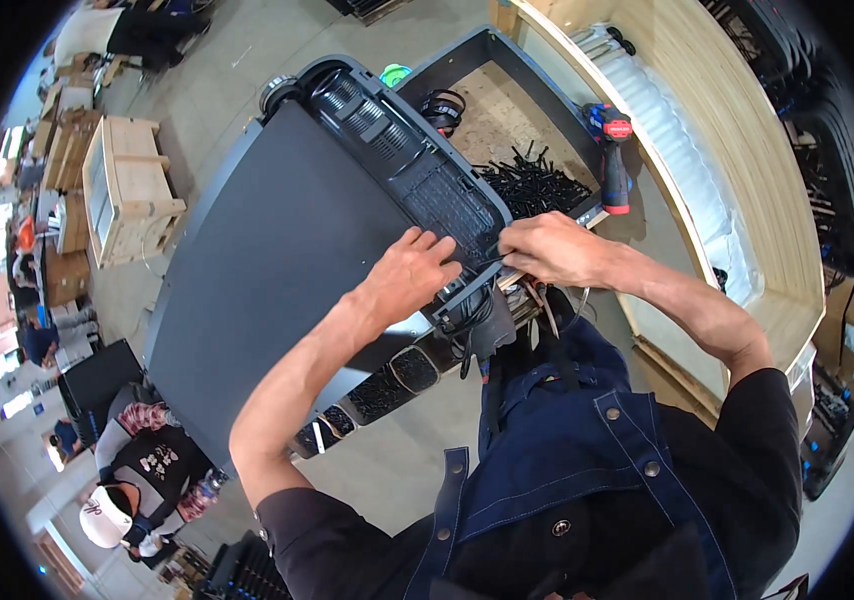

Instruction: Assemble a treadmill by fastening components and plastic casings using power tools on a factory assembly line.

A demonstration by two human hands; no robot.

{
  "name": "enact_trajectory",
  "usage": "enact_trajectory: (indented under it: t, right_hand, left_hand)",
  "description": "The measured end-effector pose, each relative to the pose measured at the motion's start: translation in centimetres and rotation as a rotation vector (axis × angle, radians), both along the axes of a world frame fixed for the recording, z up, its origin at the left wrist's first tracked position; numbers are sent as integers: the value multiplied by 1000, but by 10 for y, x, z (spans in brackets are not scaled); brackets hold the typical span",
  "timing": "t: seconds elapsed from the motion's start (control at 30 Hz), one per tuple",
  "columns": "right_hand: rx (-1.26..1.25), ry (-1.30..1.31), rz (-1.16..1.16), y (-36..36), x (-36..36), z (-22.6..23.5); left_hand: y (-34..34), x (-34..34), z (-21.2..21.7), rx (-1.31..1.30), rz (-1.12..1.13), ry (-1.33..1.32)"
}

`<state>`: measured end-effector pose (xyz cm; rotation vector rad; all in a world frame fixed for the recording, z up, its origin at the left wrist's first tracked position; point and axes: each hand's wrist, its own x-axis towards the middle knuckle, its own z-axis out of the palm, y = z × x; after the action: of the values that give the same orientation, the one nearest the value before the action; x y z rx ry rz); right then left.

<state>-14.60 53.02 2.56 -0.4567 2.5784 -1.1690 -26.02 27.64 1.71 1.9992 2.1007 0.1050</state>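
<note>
Partly beneath left hand [410, 272], housing [444, 203]

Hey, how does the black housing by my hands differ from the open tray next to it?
The black housing has rounded corners, while the open tray has angular ones. The housing's inside is dark; the tray's floor is tan. The housing contains ribbed black parts, whereas the tray holds a heap of short black pieces. Both are open on top with raised, dark rims.
</note>
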Motion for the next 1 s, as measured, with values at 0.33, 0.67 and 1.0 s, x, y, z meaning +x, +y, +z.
enact_trajectory:
  t: [0.33,0.67,1.0]
  right_hand:
    - [183,10,256,-34,-39,-15]
    - [18,-75,201,-46,-36,-32]
    - [-43,194,-151,-37,25,-21]
  left_hand:
    - [37,-46,9,-645,-94,-496]
    - [41,-49,3,-728,-109,-489]
    - [36,-45,-2,-662,-26,-492]
